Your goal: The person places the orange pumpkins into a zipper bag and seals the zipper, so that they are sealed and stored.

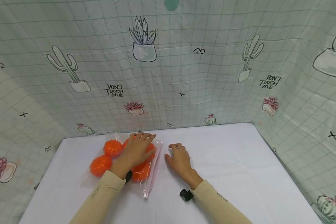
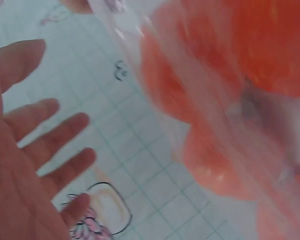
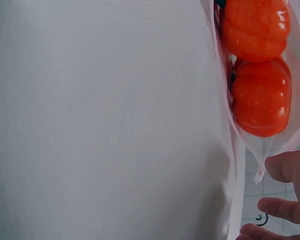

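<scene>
A clear zip bag (image 1: 154, 170) with a pink closure strip lies on the left half of the table. Inside are several glossy, lobed orange-red round things (image 1: 100, 165), like tomatoes or small pumpkins. My left hand (image 1: 136, 148) reaches over the bag in the head view and hides part of its contents. In the left wrist view, the left fingers (image 2: 55, 137) are spread and relaxed, with nothing between them. To the right of the closure strip is my right hand (image 1: 180, 158), apart from the bag, its fingers loosely bent and holding nothing.
A white cloth covers the table (image 1: 221, 155). Behind it and at both sides hangs a pale grid-patterned curtain (image 1: 168, 71) printed with potted cacti. A dark wrist camera (image 1: 186, 195) sits under the right sleeve cuff.
</scene>
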The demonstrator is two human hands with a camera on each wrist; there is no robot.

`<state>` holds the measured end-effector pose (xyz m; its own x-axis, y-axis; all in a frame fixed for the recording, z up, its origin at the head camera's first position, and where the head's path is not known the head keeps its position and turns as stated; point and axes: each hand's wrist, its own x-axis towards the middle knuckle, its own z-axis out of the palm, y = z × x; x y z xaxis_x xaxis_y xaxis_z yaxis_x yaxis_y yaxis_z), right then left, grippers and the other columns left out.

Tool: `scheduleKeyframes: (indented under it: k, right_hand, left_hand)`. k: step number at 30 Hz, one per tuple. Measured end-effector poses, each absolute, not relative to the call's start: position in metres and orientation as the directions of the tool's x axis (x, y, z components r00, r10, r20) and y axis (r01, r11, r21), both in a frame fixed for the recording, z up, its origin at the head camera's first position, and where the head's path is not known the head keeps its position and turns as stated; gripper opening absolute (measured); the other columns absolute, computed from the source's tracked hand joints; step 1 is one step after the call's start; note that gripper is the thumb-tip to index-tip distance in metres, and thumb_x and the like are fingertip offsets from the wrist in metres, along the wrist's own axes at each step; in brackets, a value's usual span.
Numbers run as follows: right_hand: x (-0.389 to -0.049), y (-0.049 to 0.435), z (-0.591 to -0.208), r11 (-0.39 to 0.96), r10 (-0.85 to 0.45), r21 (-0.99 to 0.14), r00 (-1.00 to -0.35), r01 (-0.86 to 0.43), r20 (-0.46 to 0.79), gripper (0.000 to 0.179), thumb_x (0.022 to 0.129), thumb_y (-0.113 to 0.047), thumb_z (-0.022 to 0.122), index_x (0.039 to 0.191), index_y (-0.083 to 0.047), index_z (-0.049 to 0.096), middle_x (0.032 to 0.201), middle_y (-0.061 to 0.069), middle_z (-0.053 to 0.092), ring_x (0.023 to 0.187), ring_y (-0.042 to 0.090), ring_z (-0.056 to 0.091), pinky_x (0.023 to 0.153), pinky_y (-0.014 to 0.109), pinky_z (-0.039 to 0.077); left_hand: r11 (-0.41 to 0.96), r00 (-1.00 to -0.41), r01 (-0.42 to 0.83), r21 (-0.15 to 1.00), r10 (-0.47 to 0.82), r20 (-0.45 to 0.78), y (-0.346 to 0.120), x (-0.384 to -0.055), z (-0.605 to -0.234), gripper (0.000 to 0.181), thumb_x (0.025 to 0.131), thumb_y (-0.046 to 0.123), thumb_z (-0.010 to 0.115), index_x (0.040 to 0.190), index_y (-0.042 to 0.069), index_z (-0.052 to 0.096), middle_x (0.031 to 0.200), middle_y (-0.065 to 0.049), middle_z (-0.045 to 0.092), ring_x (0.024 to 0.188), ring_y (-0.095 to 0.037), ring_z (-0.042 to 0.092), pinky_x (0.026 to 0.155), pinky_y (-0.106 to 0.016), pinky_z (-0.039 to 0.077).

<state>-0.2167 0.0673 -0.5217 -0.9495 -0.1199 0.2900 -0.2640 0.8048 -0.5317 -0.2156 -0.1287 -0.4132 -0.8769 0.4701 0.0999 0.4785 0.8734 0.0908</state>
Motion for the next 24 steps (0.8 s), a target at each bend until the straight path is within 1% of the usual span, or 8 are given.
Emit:
scheduleKeyframes:
  k: [3, 6, 11, 18, 24]
  right_hand:
    - [-0.216, 0.068, -0.521, 0.807, -0.122, -0.527, -0.949, -0.266, 0.292, 0.039, 0.093, -0.021, 0.082, 0.123, 0.000, 0.070, 0.117, 0.021, 0.064, 0.106, 0.039, 0.064, 0.089, 0.050, 0.056]
    - [-0.216, 0.069, -0.521, 0.807, -0.124, -0.525, -0.947, -0.270, 0.296, 0.039, 0.093, -0.021, 0.082, 0.123, 0.000, 0.070, 0.116, 0.021, 0.064, 0.105, 0.039, 0.063, 0.090, 0.050, 0.056]
    - [-0.217, 0.071, -0.520, 0.811, -0.124, -0.518, -0.945, -0.272, 0.303, 0.038, 0.093, -0.020, 0.082, 0.123, 0.000, 0.070, 0.115, 0.021, 0.064, 0.105, 0.038, 0.063, 0.089, 0.050, 0.056]
    - [-0.219, 0.073, -0.521, 0.817, -0.119, -0.511, -0.945, -0.268, 0.305, 0.037, 0.093, -0.020, 0.082, 0.123, 0.000, 0.070, 0.116, 0.021, 0.064, 0.105, 0.038, 0.063, 0.088, 0.050, 0.056]
    - [-0.224, 0.070, -0.520, 0.812, -0.121, -0.517, -0.945, -0.271, 0.305, 0.038, 0.093, -0.020, 0.081, 0.123, 0.000, 0.070, 0.116, 0.021, 0.064, 0.105, 0.039, 0.063, 0.089, 0.050, 0.056]
  left_hand:
    - [0.861, -0.866, 0.499, 0.097, 0.490, 0.101, -0.129, -0.228, -0.414, 0.057, 0.100, 0.030, 0.074, 0.150, 0.010, 0.059, 0.149, -0.014, 0.061, 0.140, -0.039, 0.050, 0.121, -0.062, 0.033]
    - [0.850, -0.851, 0.521, 0.074, 0.512, 0.112, -0.128, -0.237, -0.416, 0.058, 0.099, 0.030, 0.075, 0.151, 0.010, 0.058, 0.150, -0.013, 0.060, 0.141, -0.038, 0.050, 0.124, -0.060, 0.031]
    - [0.828, -0.819, 0.560, -0.043, 0.560, 0.125, -0.126, -0.247, -0.420, 0.058, 0.099, 0.033, 0.076, 0.150, 0.011, 0.059, 0.149, -0.011, 0.060, 0.140, -0.035, 0.051, 0.125, -0.057, 0.031]
    - [0.801, -0.804, 0.580, -0.148, 0.592, 0.056, -0.121, -0.260, -0.425, 0.055, 0.102, 0.036, 0.071, 0.151, 0.015, 0.059, 0.150, -0.008, 0.060, 0.140, -0.032, 0.051, 0.123, -0.056, 0.033]
    - [0.810, -0.822, 0.566, -0.155, 0.568, -0.039, -0.112, -0.266, -0.425, 0.051, 0.102, 0.034, 0.071, 0.149, 0.016, 0.062, 0.151, -0.009, 0.060, 0.142, -0.034, 0.051, 0.124, -0.059, 0.032]
